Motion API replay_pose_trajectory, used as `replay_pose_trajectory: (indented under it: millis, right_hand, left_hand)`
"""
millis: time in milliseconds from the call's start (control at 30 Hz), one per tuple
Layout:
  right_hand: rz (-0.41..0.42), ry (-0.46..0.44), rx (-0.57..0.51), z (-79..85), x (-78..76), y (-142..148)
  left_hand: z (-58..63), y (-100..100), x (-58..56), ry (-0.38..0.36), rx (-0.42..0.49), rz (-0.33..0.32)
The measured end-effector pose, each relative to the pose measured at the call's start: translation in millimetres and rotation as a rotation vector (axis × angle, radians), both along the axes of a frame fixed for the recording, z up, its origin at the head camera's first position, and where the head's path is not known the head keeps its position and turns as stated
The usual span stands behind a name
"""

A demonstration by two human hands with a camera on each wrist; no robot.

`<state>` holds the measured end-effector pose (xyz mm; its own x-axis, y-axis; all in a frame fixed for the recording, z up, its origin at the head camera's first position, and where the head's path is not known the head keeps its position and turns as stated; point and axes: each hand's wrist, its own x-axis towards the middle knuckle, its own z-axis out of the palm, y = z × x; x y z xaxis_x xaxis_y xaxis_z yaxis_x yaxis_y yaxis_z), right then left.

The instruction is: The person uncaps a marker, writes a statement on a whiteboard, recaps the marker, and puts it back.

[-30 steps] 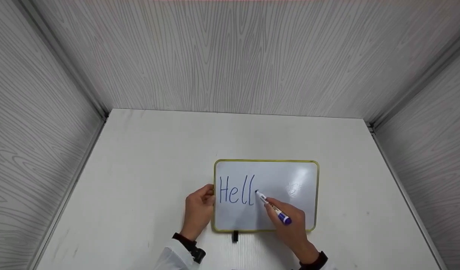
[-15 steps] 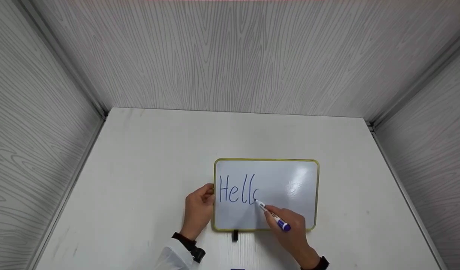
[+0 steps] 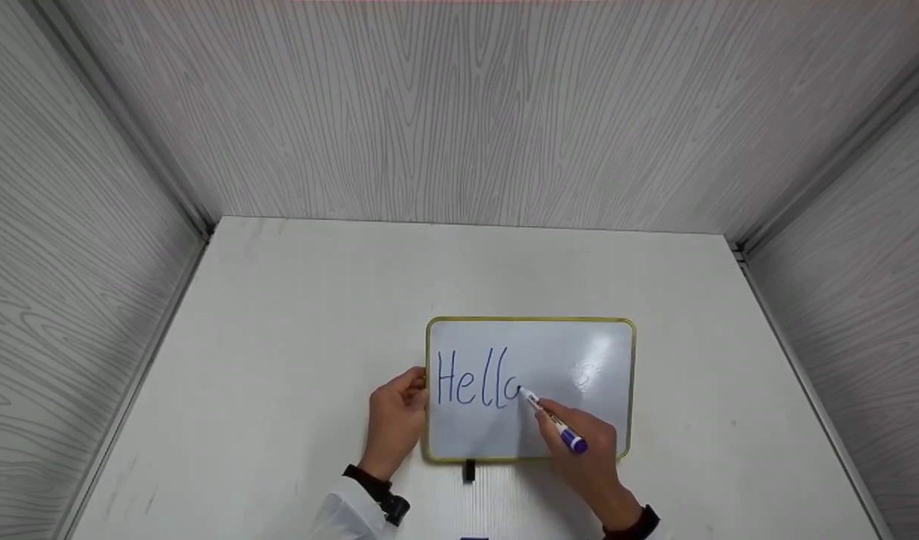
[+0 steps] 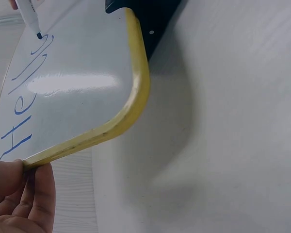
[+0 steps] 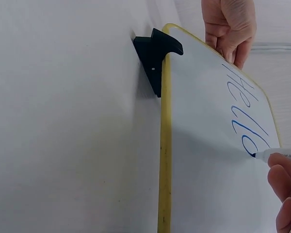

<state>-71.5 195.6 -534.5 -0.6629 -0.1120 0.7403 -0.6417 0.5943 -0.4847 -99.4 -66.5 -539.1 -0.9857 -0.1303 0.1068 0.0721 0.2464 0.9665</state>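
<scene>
A small whiteboard [image 3: 572,352] with a yellow frame leans up from the table, its lower edge caught in a black stand [image 5: 153,60]. Blue handwriting reading "Hello" [image 4: 24,102] runs across its left half, the last letter an almost closed loop. At the left edge, my left hand [image 3: 397,420] pinches the frame between thumb and fingers, as the left wrist view shows. My right hand [image 3: 585,448] grips a white marker [image 3: 555,421] with a purple-blue end. Its dark tip touches the board at the right side of the "o".
The white table [image 3: 294,315] surrounds the board. Grey wood-grain panels [image 3: 459,112] stand at the back and both sides. A dark wristband [image 3: 376,491] with a small camera is on the left wrist.
The marker tip has moved down, then right and up, drawing the curve of the "o" after "Hell". My left hand stays on the frame.
</scene>
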Motion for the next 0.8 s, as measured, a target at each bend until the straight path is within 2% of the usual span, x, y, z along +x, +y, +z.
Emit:
replay_pose_trajectory:
  millis: [167, 400, 533, 667, 800]
  right_hand:
    - [0.003, -0.006, 0.011, 0.8, -4.6, -2]
    - [0.143, 0.046, -0.02, 5.5, 2.7, -4]
    - [0.176, 0.05, -0.013, 2.8, 6.8, 0]
    - [0.149, 0.043, -0.026, -1.8, 6.5, 9]
    - [0.07, 0.04, -0.016, -2.5, 5.7, 19]
  left_hand:
    - [-0.1, 0, 1.3, -0.009, -0.016, 0.003]
    - [-0.1, 0, 3.0, -0.027, -0.012, 0.0]
    - [-1.2, -1, 2.8, -0.017, 0.007, 0.0]
    - [-0.1, -1, 1.9, -0.013, 0.016, -0.001]
    - [0.7, 0, 1.3, -0.017, 0.012, -0.002]
